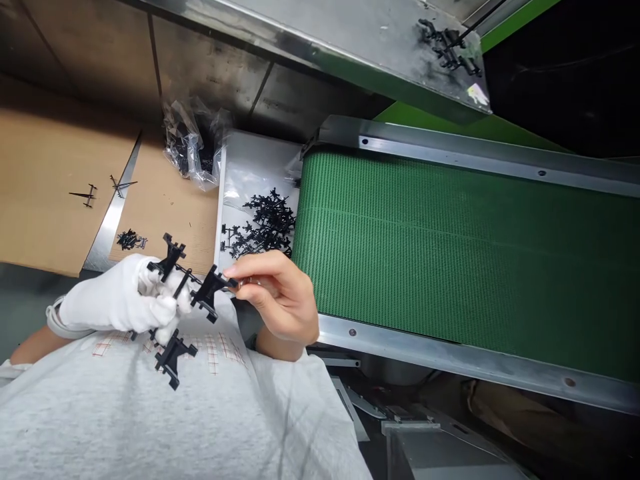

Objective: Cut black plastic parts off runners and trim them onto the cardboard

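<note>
My left hand [113, 297], in a white glove, is closed around a black plastic sprue [183, 283] with several bracket-like moulded parts on its arms. One such part [171, 360] hangs at the lower end, over my grey shirt, and another [170, 258] sticks up above the glove. My bare right hand [285, 300] pinches the edge of the right-hand black part [211, 293] between thumb and forefinger. Whether that part is still joined to the sprue I cannot tell. The glove hides the sprue's middle.
A white tray [220, 213] holds a heap of black parts [270, 223]. Behind it lies a clear plastic bag [193, 143]. Cardboard [45, 180] with small black pieces [131, 240] is on the left. A green conveyor belt [425, 253] runs rightward beneath a metal shelf [350, 33].
</note>
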